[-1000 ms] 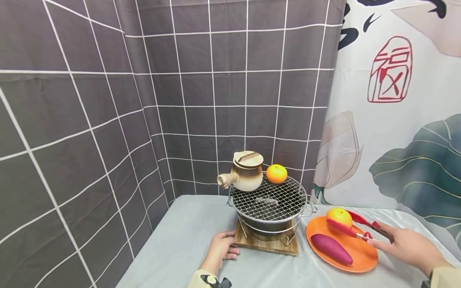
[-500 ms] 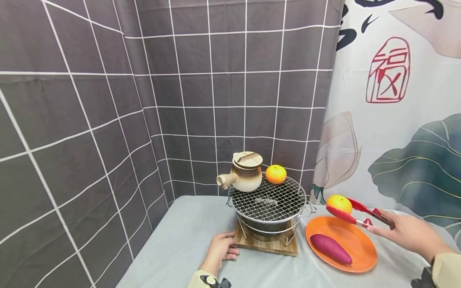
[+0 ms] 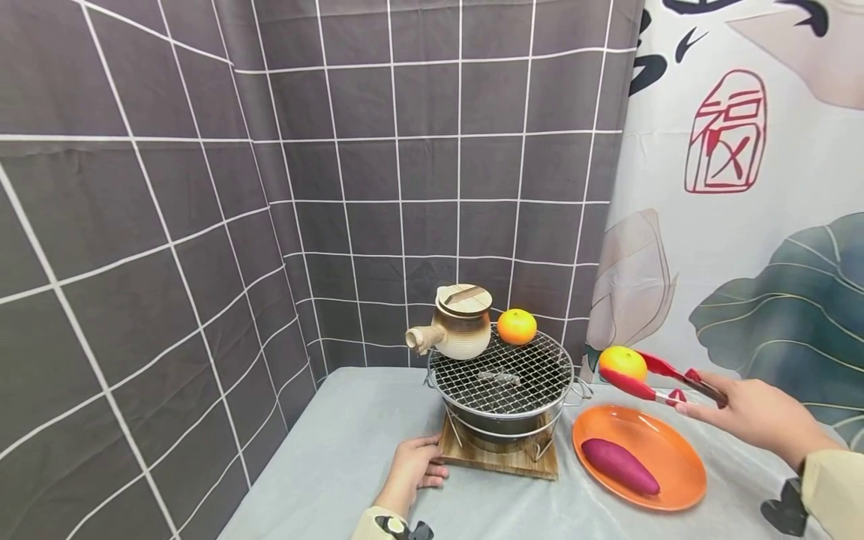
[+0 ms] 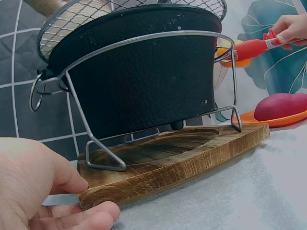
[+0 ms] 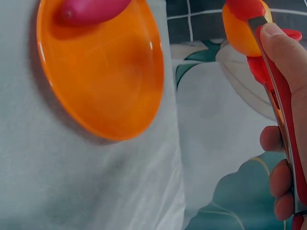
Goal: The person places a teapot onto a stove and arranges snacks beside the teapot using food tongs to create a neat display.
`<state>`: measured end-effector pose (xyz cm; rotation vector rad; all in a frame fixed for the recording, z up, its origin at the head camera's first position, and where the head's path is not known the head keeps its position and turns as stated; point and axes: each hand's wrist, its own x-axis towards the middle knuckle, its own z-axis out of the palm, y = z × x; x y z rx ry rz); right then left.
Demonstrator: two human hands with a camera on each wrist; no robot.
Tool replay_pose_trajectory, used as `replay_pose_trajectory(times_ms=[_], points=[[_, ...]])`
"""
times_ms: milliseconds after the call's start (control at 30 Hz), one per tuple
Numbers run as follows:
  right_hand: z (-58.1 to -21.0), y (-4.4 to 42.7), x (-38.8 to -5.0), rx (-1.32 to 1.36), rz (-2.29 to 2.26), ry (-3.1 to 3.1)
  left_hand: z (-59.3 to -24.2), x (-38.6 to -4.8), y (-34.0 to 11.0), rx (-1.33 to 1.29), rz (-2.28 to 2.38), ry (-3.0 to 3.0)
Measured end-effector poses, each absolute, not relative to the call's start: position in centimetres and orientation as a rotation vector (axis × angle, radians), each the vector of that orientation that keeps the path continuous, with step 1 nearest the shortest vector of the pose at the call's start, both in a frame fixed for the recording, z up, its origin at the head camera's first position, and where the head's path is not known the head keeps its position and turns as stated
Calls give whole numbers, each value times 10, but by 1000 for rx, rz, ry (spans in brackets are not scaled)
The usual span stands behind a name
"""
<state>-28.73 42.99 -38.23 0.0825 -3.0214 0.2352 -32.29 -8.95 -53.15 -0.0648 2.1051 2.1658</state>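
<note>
My right hand (image 3: 763, 420) grips a pair of red-tipped tongs (image 3: 631, 384), their jaws closed around a mandarin orange (image 3: 622, 363). The fruit hangs in the air above the far left rim of an orange plate (image 3: 682, 472). A purple sweet potato (image 3: 621, 466) lies on that plate. Over on the left, my left hand (image 3: 410, 469) pinches the near left corner of a wooden board (image 4: 182, 177), thumb on top and fingers at its side. On the board a black brazier (image 4: 148, 72) stands in a wire frame, topped by a round wire grill (image 3: 506, 390).
On the grill sit a lidded clay pot (image 3: 466, 334) with its handle to the left, a second mandarin (image 3: 517, 327) at the back, and a small greyish piece (image 3: 500, 378). A pale cloth (image 3: 337, 435) covers the table. Gridded curtains (image 3: 432, 165) hang behind.
My right hand has raised the mandarin off the plate with the tongs and moved it slightly left. The left hand has stayed at the board's corner.
</note>
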Motion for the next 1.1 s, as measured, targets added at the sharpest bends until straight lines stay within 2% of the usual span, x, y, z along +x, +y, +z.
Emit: replay_pose_trajectory(times_ms=[567, 1100], points=[[-343, 410, -289, 146, 180, -2982, -533, -323, -89, -68, 2166, 2112], [-328, 382, -285, 245, 182, -2930, -531, -323, -89, -74, 2166, 2105]])
